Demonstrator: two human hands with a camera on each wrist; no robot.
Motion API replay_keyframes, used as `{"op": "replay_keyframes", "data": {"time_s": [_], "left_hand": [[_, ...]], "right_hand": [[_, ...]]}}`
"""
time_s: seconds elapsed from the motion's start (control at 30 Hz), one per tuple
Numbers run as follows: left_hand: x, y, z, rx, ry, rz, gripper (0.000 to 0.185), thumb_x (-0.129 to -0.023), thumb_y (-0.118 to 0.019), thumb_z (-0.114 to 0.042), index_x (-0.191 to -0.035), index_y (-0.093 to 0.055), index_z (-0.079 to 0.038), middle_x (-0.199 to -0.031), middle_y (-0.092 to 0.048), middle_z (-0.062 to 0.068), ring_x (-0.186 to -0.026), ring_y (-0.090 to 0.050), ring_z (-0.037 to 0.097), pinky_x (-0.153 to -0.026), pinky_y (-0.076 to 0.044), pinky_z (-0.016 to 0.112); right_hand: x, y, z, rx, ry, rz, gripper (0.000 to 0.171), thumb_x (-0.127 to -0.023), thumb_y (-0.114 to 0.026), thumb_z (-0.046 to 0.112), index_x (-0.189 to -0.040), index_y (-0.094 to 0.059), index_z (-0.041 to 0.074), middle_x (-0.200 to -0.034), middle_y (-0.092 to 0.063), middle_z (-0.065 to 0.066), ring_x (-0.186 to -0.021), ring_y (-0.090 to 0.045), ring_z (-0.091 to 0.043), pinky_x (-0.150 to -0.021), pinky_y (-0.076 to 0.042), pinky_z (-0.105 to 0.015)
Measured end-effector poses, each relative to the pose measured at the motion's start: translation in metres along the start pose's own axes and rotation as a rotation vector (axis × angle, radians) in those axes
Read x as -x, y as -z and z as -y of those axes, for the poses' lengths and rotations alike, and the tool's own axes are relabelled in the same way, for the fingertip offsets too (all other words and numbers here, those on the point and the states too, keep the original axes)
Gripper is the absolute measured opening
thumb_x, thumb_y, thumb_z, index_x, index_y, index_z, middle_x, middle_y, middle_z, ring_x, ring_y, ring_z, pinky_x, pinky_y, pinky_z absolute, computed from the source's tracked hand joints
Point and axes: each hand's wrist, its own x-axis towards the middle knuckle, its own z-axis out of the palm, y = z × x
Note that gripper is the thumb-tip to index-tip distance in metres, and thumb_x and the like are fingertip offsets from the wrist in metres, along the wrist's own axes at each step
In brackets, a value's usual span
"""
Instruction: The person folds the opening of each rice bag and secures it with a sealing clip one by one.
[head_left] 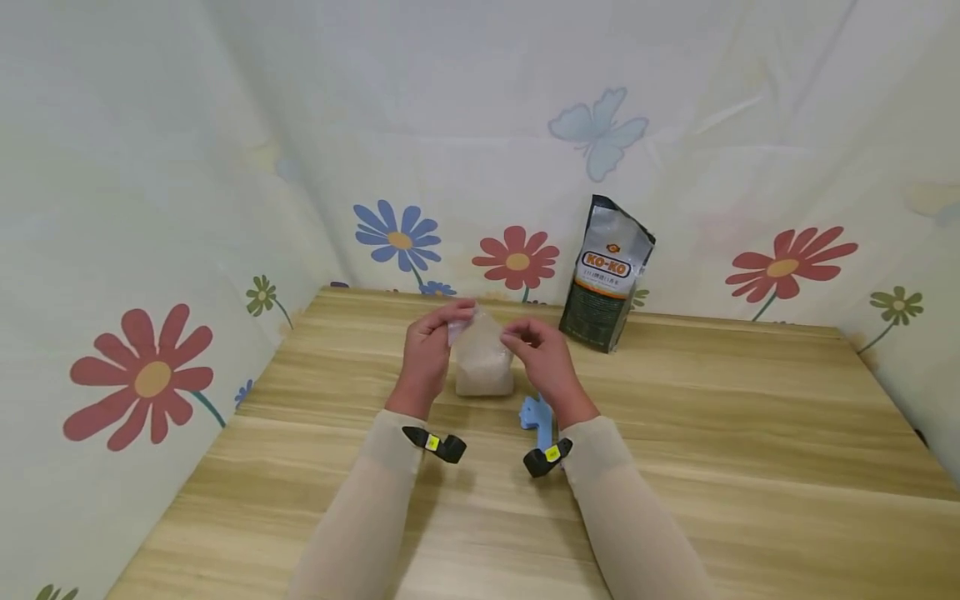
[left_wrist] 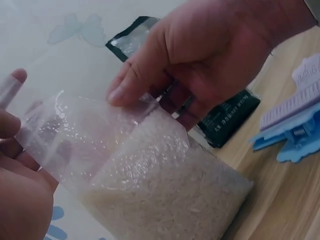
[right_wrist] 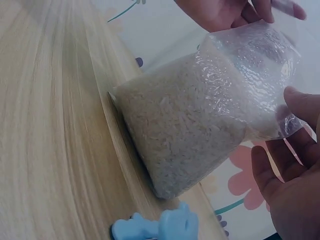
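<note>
Clear bag of rice [head_left: 483,364] standing on the desk [head_left: 675,467], its empty top pinched between the fingers of the left hand [head_left: 426,354] and the right hand [head_left: 542,354]. Risk: the mouth looks unsealed, so a slipped pinch or a tilt could likely spill grains. Blue clip [head_left: 537,415] lies just below the right fingers; foil pouch [head_left: 607,275] stands beyond them. Count: one bag, one clip, one pouch.

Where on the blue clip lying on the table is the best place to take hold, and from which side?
Probably the blue clip by its flared handle end, from above: it lies flat on the table, beside the rice bag and right hand.
</note>
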Motion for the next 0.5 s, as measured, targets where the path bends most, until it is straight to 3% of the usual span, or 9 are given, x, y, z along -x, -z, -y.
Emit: {"op": "replay_keyframes", "data": {"time_s": [0.13,0.23,0.37,0.5], "left_hand": [[0.004,0.003,0.002,0.009,-0.025,0.075,0.037,-0.096,-0.033,-0.004,-0.111,-0.061,0.015,-0.133,-0.055,0.025,-0.127,-0.054,0.023,-0.104,-0.044,0.026],[0.005,0.006,0.002,-0.038,-0.061,0.1,0.035,-0.097,-0.039,-0.006,-0.114,-0.059,0.016,-0.134,-0.056,0.024,-0.127,-0.054,0.022,-0.105,-0.043,0.027],[0.003,0.009,0.004,-0.123,-0.036,0.084,0.027,-0.096,-0.056,-0.007,-0.12,-0.062,0.003,-0.131,-0.061,0.015,-0.12,-0.059,0.015,-0.1,-0.047,0.025],[0.001,0.011,0.004,-0.158,0.019,0.073,0.04,-0.094,-0.059,-0.002,-0.133,-0.056,-0.009,-0.13,-0.061,0.018,-0.112,-0.062,0.014,-0.095,-0.05,0.022]], "right_hand": [[-0.006,-0.002,-0.015,-0.021,-0.007,0.003,0.021,-0.093,-0.065,0.016,-0.108,-0.067,0.001,-0.105,-0.065,-0.014,-0.09,-0.056,-0.014,-0.077,-0.047,-0.027],[-0.013,-0.002,-0.027,-0.027,-0.004,0.001,0.022,-0.093,-0.065,0.019,-0.109,-0.067,0.004,-0.106,-0.065,-0.014,-0.092,-0.056,-0.014,-0.078,-0.047,-0.028],[-0.015,-0.002,-0.033,-0.016,0.0,-0.007,0.024,-0.093,-0.066,0.026,-0.109,-0.068,0.008,-0.107,-0.065,-0.012,-0.093,-0.056,-0.016,-0.079,-0.047,-0.029],[-0.014,-0.001,-0.032,-0.003,0.002,-0.009,0.023,-0.092,-0.067,0.028,-0.107,-0.068,0.01,-0.106,-0.065,-0.01,-0.093,-0.057,-0.018,-0.079,-0.048,-0.029]]}}
